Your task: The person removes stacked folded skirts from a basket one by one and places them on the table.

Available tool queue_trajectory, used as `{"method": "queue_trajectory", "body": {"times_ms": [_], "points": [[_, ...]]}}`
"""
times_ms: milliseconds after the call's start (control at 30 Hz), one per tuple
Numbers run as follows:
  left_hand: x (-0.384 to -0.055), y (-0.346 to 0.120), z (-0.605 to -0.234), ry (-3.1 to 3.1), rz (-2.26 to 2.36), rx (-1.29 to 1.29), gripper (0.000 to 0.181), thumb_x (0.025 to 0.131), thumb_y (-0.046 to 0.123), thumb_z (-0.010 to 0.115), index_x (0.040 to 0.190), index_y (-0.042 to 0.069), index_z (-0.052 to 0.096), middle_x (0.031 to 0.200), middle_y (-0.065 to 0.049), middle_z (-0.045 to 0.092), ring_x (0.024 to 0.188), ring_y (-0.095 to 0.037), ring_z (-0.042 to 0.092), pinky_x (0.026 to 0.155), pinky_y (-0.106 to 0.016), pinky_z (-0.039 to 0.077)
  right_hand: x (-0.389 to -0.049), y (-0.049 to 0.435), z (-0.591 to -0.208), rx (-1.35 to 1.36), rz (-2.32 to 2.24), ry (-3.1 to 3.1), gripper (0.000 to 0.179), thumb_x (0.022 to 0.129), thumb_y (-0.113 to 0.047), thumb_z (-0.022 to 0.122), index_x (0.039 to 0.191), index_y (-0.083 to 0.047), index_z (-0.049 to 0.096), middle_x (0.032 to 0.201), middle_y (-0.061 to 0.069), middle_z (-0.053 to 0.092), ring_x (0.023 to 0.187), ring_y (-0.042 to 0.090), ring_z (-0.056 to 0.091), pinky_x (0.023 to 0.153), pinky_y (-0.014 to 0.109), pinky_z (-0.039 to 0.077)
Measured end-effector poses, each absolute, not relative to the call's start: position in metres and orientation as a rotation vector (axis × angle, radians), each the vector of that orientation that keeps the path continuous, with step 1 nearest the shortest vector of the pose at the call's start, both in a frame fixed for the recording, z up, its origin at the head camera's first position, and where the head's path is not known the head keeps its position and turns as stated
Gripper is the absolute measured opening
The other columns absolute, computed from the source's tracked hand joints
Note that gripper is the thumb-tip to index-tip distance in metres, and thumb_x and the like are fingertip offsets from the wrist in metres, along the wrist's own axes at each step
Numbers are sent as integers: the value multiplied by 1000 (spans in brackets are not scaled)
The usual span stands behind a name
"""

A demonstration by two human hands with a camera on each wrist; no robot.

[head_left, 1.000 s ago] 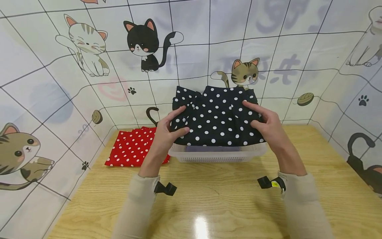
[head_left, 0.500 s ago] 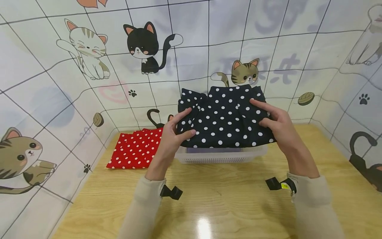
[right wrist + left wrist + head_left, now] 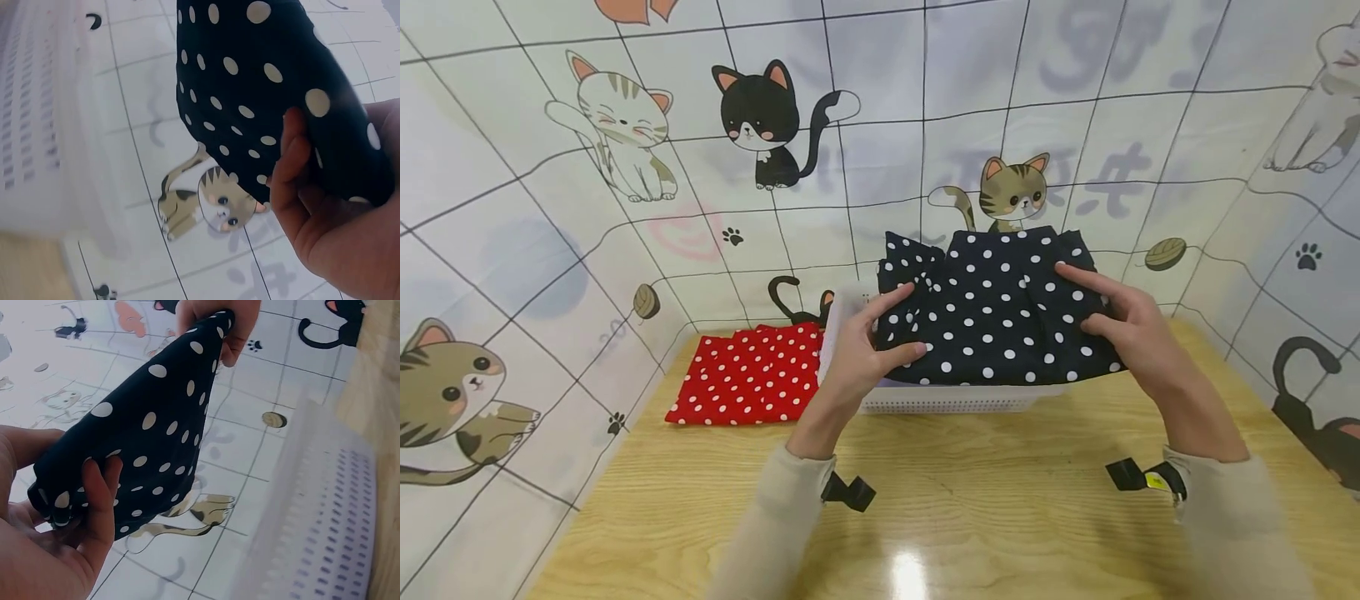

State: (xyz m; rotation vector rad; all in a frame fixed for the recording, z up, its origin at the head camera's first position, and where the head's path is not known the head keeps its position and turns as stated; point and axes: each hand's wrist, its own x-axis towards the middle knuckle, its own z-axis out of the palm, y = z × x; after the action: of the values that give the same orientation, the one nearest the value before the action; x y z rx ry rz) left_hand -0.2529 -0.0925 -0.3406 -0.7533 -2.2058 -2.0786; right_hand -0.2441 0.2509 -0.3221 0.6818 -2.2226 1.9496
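Note:
Between both hands a folded black cloth with white polka dots [image 3: 988, 312] is held up in front of the white basket. My left hand [image 3: 874, 354] grips its left end, thumb on the near face; in the left wrist view fingers curl round the far side of the cloth [image 3: 150, 419]. At the other end my right hand [image 3: 1138, 337] pinches the cloth, index finger and thumb on the near face, other fingers [image 3: 294, 169] bent behind it. A red polka-dot cloth [image 3: 752, 375] lies folded on the table, left of the basket.
The white perforated plastic basket [image 3: 955, 406] stands on the wooden table [image 3: 970, 492] near the back, largely hidden by the black cloth. A cat-printed wall covering [image 3: 887, 150] closes off the back and both sides.
Both hands have carried the black cloth to the right and slightly down in the head view, showing more of the basket's left side. The red cloth stays in place.

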Motion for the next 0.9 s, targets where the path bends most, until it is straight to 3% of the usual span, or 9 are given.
{"method": "queue_trajectory", "body": {"times_ms": [100,267,533,733,900], "points": [[-253,-85,-345,-2260,-1994,-751,73,85,14,77,154,19,50,158,4,46,142,-23,44,119,-51,41,-244,260,-325,690,1810,-2318,66,97,15,42,158,-11,44,151,-10,51,100,0,70,70,21,61],[-255,-69,-349,-2309,-2028,-773,78,83,12,77,155,21,48,159,2,45,142,-24,47,120,-48,41,-241,278,-331,645,1686,-2394,66,99,13,43,159,-15,43,155,-12,47,101,-4,68,71,19,60],[-261,-29,-348,-2312,-2126,-850,85,83,6,80,158,23,44,158,0,44,124,-22,61,101,-34,56,-238,318,-337,549,1601,-2302,57,97,17,47,149,-5,54,146,-18,54,103,-8,65,70,11,56],[-263,9,-348,-2276,-2221,-819,86,83,-1,79,158,22,44,153,2,46,116,-11,61,97,-23,54,-234,349,-343,430,1934,-2030,49,98,16,50,142,-3,61,135,-11,63,81,1,74,60,17,58],[-264,40,-346,-2273,-2222,-764,86,81,-1,81,156,24,47,154,7,47,122,-5,55,101,-20,49,-235,371,-346,376,2178,-1656,44,97,18,53,135,2,65,124,-1,75,88,11,79,64,23,61]]}}
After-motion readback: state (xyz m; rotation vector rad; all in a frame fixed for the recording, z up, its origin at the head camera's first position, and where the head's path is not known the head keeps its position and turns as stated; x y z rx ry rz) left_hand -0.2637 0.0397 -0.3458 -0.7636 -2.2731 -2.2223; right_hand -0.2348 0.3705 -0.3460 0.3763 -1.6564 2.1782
